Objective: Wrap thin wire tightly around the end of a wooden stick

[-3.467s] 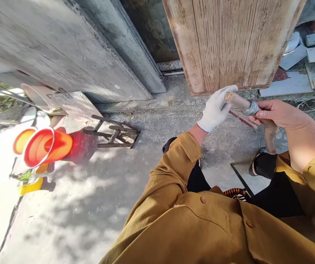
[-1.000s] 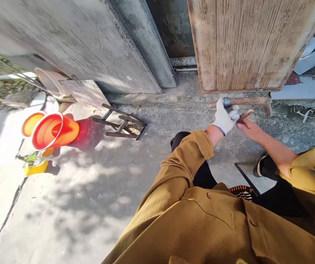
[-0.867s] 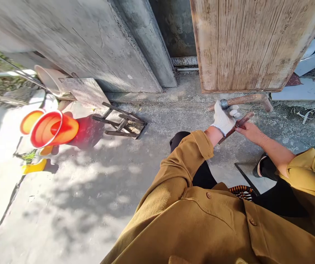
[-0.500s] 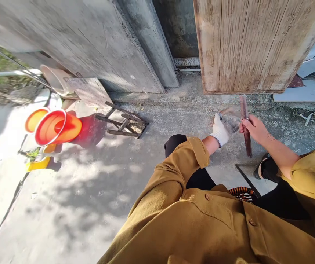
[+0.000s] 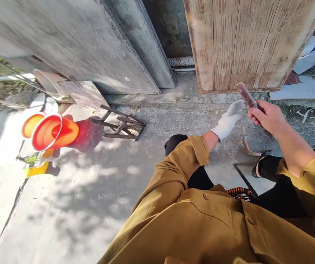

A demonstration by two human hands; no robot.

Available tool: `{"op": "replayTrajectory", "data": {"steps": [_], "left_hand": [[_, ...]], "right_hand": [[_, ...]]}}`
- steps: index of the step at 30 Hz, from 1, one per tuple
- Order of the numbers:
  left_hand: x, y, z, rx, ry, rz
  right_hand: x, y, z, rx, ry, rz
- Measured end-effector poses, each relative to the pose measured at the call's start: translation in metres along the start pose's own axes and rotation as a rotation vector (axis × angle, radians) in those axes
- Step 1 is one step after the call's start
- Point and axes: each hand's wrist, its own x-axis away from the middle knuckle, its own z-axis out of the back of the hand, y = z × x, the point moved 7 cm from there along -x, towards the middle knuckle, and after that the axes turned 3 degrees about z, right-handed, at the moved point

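My right hand (image 5: pixel 269 116), bare, is closed around a short piece of sugarcane (image 5: pixel 246 94), dark reddish-purple with a pale cut end and a ringed joint. The piece slants from upper left down under my wrist. Just left of it, my left hand (image 5: pixel 228 119) in a white knit glove is empty, its fingers stretched out toward the cane; I cannot tell whether they touch it. Below the hands, by my shoe, is a bent brownish tool (image 5: pixel 246 144) with metal-looking fittings; its kind is unclear.
A wooden panel (image 5: pixel 229 47) stands ahead beside grey boards (image 5: pixel 72 40). To the left, a small wooden stool (image 5: pixel 121 124) lies on its side near an orange-red bucket (image 5: pixel 69 132) and a yellow object (image 5: pixel 37 169). White slabs (image 5: pixel 297 90) lie at right.
My left hand has let go of the blurred curved thing it held and its fingers have straightened. My right hand has moved right and tilted the cane from near upright to slanting.
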Motion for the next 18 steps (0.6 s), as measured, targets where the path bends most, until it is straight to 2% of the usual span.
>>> {"op": "replayTrajectory", "data": {"steps": [2, 4, 8, 10, 14, 18], "left_hand": [[-0.005, -0.007, -0.018, -0.035, -0.201, 0.087], [-0.003, -0.013, -0.027, -0.096, -0.295, 0.138], [0.002, -0.007, -0.020, -0.229, -0.231, 0.119], [0.006, -0.001, -0.016, -0.318, -0.250, 0.110], [0.017, 0.000, -0.018, -0.520, -0.454, 0.152], [0.028, -0.003, -0.020, -0.577, -0.588, 0.167]], "right_hand": [[0.003, -0.007, 0.002, -0.178, -0.017, -0.028], [0.006, -0.006, 0.007, -0.313, -0.014, -0.086], [0.008, 0.005, 0.023, -0.399, -0.026, -0.122], [0.007, 0.013, 0.031, -0.282, -0.013, -0.112], [0.002, 0.022, 0.049, 0.139, 0.040, -0.154], [0.000, 0.020, 0.069, 0.738, 0.063, -0.215]]}}
